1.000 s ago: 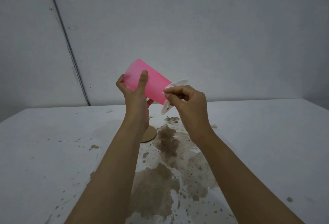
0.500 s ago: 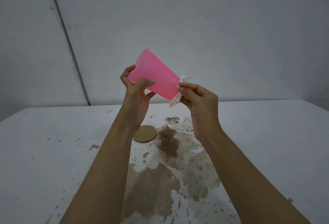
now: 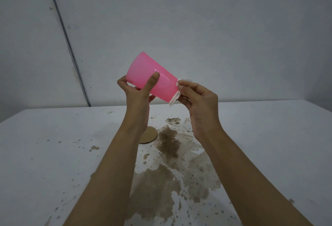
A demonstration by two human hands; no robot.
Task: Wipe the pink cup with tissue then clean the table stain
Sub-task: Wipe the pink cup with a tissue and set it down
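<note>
Left hand (image 3: 138, 92) gripped the pink cup (image 3: 161, 80) near its wide rim, with the thumb laid along the wall, and held it tilted in the air above the table (image 3: 53, 153). The right hand (image 3: 199, 100) pinched a white tissue (image 3: 175, 98) against the cup's narrow end; it seemed to wrap the base, but that side was hidden. A too strong rub could push the cup out of the fingers and drop it into the brown stain (image 3: 168, 143). Compared with half a second earlier, the left thumb had stretched up the wall.

A bare indoor room: plain grey wall (image 3: 197, 28), stained white table (image 3: 45, 153).
</note>
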